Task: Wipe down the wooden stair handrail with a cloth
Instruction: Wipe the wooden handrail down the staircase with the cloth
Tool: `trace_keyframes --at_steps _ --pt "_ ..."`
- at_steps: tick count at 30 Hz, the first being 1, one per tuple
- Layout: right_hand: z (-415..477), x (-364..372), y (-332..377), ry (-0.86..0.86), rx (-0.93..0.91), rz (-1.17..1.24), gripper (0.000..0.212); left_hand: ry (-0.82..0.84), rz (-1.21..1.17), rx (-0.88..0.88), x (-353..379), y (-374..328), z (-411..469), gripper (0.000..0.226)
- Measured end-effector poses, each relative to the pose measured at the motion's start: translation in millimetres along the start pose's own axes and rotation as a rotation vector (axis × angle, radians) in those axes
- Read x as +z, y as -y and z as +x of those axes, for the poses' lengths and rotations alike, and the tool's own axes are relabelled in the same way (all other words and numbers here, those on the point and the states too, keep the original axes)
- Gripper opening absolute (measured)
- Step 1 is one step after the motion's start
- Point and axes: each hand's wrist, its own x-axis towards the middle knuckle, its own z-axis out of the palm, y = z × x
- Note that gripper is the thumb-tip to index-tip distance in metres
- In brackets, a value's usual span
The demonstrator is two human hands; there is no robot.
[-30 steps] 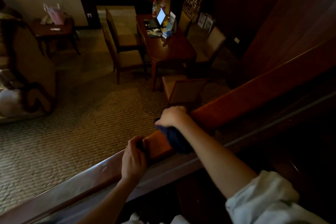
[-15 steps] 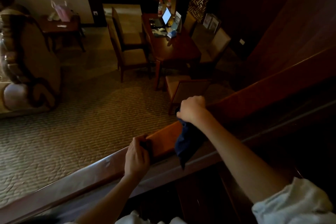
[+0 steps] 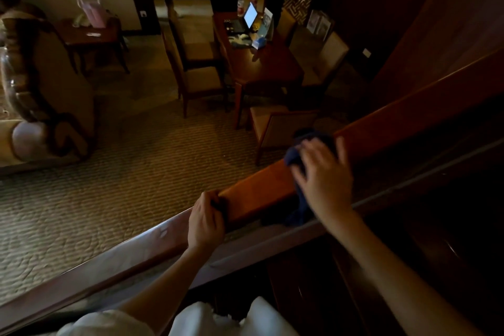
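The wooden handrail slopes from the lower left up to the right, its flat top reddish brown. A dark blue cloth is draped over it, one end hanging down the near side. My right hand presses the cloth onto the rail top with fingers spread. My left hand grips the lower end of the reddish rail section, fingers curled over its edge.
Below the rail lies a carpeted room with a dining table carrying a lit laptop and bottles, several chairs, a side table and a sofa. Dark stair panelling fills the right.
My right hand has slid the cloth up the rail to the right and opened from a fist to spread fingers. My left hand has kept its grip.
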Motion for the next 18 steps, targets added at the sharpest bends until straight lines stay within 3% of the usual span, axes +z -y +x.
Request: trace_keyframes --at_steps 3,5,10,13,16,18 --pt "21.5 -8.0 -21.4 -0.06 0.228 -0.073 0.038 0.005 0.007 -0.005 0.6 1.1 -0.8 0.025" --pt "23.2 4.4 0.3 -0.06 0.276 -0.068 0.042 0.013 0.016 -0.02 0.5 1.1 -0.9 0.021" --pt "-32.1 45.6 92.1 0.056 0.023 0.126 0.056 0.018 0.022 -0.03 1.9 4.9 -1.5 0.019" --pt "-71.3 55.8 110.6 0.103 -0.101 0.24 0.061 0.029 0.013 -0.063 3.0 3.1 -2.4 0.012" --pt "-74.4 47.1 82.1 0.033 -0.141 0.251 0.061 0.027 0.019 -0.048 3.3 4.4 -2.7 0.009" --pt "-59.0 35.1 51.4 -0.132 -0.021 0.233 0.053 0.044 0.031 -0.033 1.6 4.4 -1.8 0.023"
